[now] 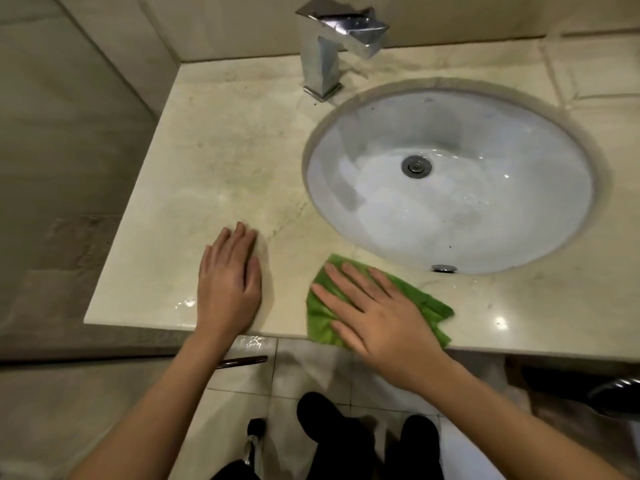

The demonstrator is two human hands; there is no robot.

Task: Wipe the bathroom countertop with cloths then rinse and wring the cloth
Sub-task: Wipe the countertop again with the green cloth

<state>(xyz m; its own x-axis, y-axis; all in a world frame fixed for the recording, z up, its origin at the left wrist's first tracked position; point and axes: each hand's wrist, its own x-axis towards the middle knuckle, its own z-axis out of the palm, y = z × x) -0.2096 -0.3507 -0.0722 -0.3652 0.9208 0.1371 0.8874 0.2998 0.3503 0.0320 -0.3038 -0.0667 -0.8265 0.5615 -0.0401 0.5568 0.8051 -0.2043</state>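
A green cloth (429, 304) lies flat on the beige stone countertop (221, 157), at its front edge just below the sink. My right hand (374, 311) presses on the cloth with fingers spread straight, covering most of it. My left hand (228, 285) rests flat on the bare countertop to the left of the cloth, fingers together and straight, holding nothing. The countertop shows wet, shiny patches near the front edge and dull stains toward the middle.
An oval white sink (485, 209) with a metal drain (416, 166) is set into the counter on the right. A square chrome faucet (332, 43) stands behind it. A tiled wall closes the left side. Floor tiles and my dark shoes (332, 427) lie below.
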